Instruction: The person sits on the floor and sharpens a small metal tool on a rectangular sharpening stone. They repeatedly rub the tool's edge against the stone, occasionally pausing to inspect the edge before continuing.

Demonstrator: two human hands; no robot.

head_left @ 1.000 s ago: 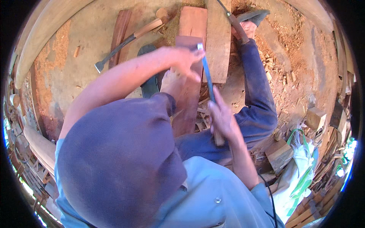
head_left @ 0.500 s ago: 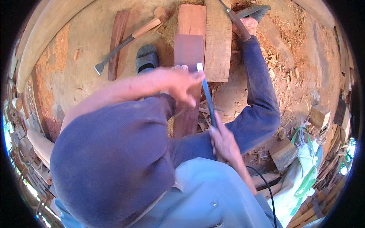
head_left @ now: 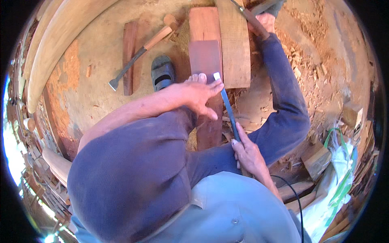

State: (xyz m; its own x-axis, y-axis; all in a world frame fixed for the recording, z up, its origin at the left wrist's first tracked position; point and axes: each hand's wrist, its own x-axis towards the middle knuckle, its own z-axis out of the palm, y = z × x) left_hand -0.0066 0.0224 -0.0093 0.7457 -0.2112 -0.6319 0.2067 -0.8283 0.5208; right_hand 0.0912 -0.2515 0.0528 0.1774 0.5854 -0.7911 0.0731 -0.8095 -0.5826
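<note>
Fingers of one bare right hand (head_left: 248,155) wrap the lower end of one long, narrow, blue-grey metal chisel (head_left: 227,104), whose bright tip points toward eleven o'clock. One bare left hand (head_left: 200,95), spread wide, has its fingertips right by that tip; contact is unclear.

From the left hand, at twelve o'clock, one reddish-brown rectangular slab (head_left: 204,54) lies on one long reddish plank (head_left: 204,23). At one: one pale wooden plank (head_left: 234,44). At ten: one dark-grey sandal (head_left: 162,69). At four: one white-and-green sack (head_left: 333,180).

A grey slipper (head_left: 162,67) on the floor (head_left: 104,54); right, seemingly a white-green sack (head_left: 329,205).
</note>
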